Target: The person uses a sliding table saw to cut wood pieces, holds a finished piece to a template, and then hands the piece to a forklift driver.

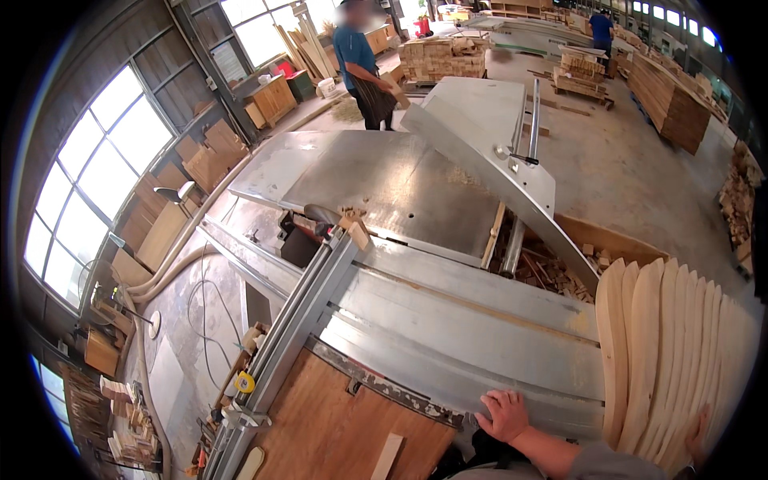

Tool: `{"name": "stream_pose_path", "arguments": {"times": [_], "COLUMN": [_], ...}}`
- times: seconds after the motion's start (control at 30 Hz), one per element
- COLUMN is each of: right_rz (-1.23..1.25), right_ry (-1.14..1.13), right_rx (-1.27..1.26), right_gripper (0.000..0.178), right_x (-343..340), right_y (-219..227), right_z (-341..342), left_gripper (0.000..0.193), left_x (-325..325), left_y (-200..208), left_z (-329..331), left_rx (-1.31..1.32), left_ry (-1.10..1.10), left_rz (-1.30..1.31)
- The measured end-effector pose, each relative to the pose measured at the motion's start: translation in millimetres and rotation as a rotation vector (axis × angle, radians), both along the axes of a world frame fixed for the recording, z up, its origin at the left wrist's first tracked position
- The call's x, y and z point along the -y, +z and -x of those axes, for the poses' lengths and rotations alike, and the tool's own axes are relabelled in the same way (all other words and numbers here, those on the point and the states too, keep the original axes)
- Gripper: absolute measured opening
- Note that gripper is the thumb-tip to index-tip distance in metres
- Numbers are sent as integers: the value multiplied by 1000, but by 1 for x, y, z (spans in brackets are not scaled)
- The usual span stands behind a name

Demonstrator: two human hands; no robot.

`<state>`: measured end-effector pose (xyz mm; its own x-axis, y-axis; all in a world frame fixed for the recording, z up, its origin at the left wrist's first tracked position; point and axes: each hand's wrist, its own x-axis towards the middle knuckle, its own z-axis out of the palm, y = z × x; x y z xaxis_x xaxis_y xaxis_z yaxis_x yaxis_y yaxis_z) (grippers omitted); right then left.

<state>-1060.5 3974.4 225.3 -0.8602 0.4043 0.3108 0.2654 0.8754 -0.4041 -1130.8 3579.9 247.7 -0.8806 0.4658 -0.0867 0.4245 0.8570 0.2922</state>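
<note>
While our left hand (504, 416) rests on the near side of the grey, slotted metal table (448, 320), its fingers are loosely bent and a little apart, with nothing visible in their hold. Our right hand (699, 436) shows only in part, at the outer side of the row of pale, curved wooden slats (646, 344); we cannot tell how firmly it grips. The row stands at the table's right end, its slats side by side.

We judge that such thin slats could fan apart, so even pressure from both sides would steady them best. To our left, the table's slots give the widest room for moving; nearer, its edge meets a reddish-brown wooden board (320, 416). Beyond, we would mind the long, slanting grey metal bar (512, 192), whose lower end comes near the slats, and the wooden bin of offcuts (612, 234) behind it.
</note>
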Motion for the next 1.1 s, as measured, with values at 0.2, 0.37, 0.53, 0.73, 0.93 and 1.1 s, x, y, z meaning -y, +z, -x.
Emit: {"name": "stream_pose_path", "arguments": {"times": [0.2,0.37,0.53,0.73,0.93,1.1], "right_rz": [21,67,-68,-46,183,397], "right_ry": [-32,-9,-67,-272,-201,-22], "right_rx": [-10,0,-26,-61,-17,556], "right_gripper": [39,37,35,32,28,26], "right_x": [4,6,14,71,214,272], "right_y": [-7,-20,-17,-25,-71,-114], "right_z": [-15,-13,-12,-5,-77,-149], "left_gripper": [46,44,43,39,37,35], "left_x": [-11,3,32,18,21,12], "left_y": [54,1,3,-7,-72,11], "left_z": [-4,-20,-5,-1,3,-23], "left_rx": [224,155,56,-57,-290,-131], "left_ry": [-333,5,-66,-61,-112,-233], "left_rz": [432,59,73,-97,-97,-100]}}
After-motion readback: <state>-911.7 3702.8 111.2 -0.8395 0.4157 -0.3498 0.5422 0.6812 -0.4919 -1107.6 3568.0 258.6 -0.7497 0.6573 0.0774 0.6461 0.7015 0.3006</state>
